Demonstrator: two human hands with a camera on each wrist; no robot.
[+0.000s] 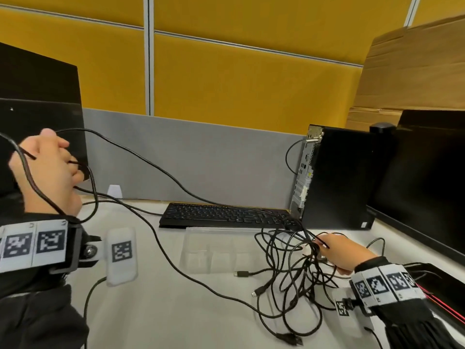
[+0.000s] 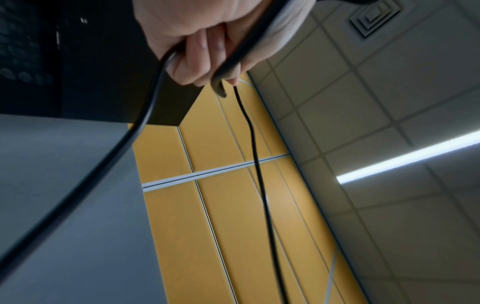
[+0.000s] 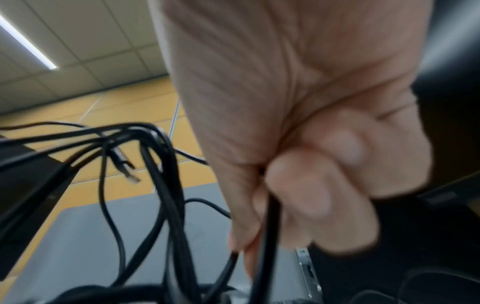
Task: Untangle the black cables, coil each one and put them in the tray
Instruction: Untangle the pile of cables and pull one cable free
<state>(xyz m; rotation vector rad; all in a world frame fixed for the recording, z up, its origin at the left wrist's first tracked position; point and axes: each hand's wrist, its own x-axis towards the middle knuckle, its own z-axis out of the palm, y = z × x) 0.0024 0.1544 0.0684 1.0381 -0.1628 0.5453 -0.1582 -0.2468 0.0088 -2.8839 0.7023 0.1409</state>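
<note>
- Left hand (image 1: 47, 170), at the left edge of the head view and raised well above the bench (image 1: 156, 318), fingers curled round one black cable (image 1: 161, 250); lifted high, likely to draw that strand up and out of the knot.
- In the left wrist view, same fingers (image 2: 200, 51) closed over the strand, a thin length hanging from below them, a thicker length passing over the palm.
- From that raised grip, two lengths running down towards the lower right of the head view, one sagging across the bench, one passing over the keyboard (image 1: 226, 215); both ending in the tangle (image 1: 299, 268).
- Right hand (image 1: 344, 253), lower right of the head view, low over the bench beside the tangle, pinching a strand at its right side; probably anchoring the heap so the pull from the left separates rather than drags everything.
- Right wrist view blurred, yet thumb and curled fingers (image 3: 298, 195) clearly nipping one black strand, a bunch of others hanging to the left of the palm.
- Loose connector ends lying at the left and bottom fringe of the tangle, a free plug (image 1: 241, 274) pointing towards the tray (image 1: 216, 248).
- Clear tray at centre of the head view, between keyboard and viewer, just left of the tangle; close by, presumably for short drops once coils are made. No coil visible in it.
- Judged stage: early untangling, nothing coiled yet.
- Risk: a hard upward tug tightening the knot rather than loosening it.
</note>
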